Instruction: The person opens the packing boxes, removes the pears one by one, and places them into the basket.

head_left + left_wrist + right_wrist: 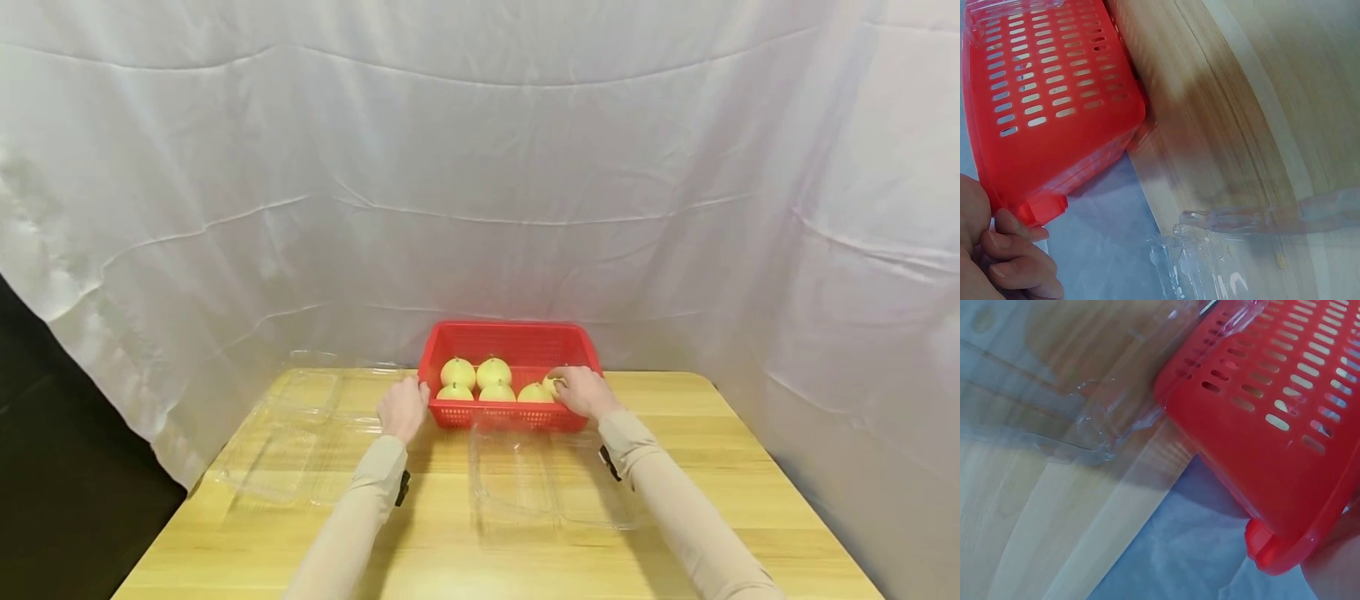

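A red plastic basket [517, 417] stands toward the back of the wooden table and holds several round yellow fruits [496, 392] with short dark stems. My left hand [403, 408] grips the basket's left edge. In the left wrist view its fingers [1019, 265] curl at the red rim. Reaching over the front right of the basket, my right hand [585, 392] curls its fingers round a yellow fruit [550, 385], which it partly hides. In the right wrist view the basket's wall [1254, 450] fills the right side, and only the edge of the hand shows.
An opened clear plastic clamshell box [517, 483] lies right in front of the basket, between the forearms. More clear boxes [277, 458] spread over the table's left side. A pale curtain [525, 167] hangs behind and around the wooden table [720, 467].
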Demonstrator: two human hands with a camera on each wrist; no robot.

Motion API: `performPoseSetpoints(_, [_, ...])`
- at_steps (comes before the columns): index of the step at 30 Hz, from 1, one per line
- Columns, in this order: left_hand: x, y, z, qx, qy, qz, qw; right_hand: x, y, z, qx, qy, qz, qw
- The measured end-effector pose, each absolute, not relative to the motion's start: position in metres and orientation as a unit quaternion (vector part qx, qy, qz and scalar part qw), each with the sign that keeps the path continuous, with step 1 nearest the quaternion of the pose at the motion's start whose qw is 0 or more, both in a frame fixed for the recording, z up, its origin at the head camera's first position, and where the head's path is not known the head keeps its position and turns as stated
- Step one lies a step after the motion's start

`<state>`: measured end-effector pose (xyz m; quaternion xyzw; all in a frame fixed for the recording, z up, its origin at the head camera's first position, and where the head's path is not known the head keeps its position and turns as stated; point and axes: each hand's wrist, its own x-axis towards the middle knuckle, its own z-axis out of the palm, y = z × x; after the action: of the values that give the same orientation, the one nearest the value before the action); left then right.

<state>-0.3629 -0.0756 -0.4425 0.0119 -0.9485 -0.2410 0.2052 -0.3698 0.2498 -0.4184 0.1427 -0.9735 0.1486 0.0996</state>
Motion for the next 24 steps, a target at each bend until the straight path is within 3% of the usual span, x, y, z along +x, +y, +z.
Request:
performPoseSetpoints(7, [-0.361,-0.083,-0.442,0.023,-0.941,-0.280,0.189,-0.362,0.247,-0.423,0.159,-0.966,0.150,0.141])
performPoseSetpoints(17, [-0.351,-0.096,-0.431,0.005,-0.946,-0.310,0.091,-0.332,0.258,-0.428,0.153,-0.952,0.175,0.200])
performPoseSetpoints(24, [-0.339,-0.097,-0.423,-0.050,-0.950,-0.293,0.099,-0.310,0.275,-0.435,0.170,-0.951,0.156,0.206])
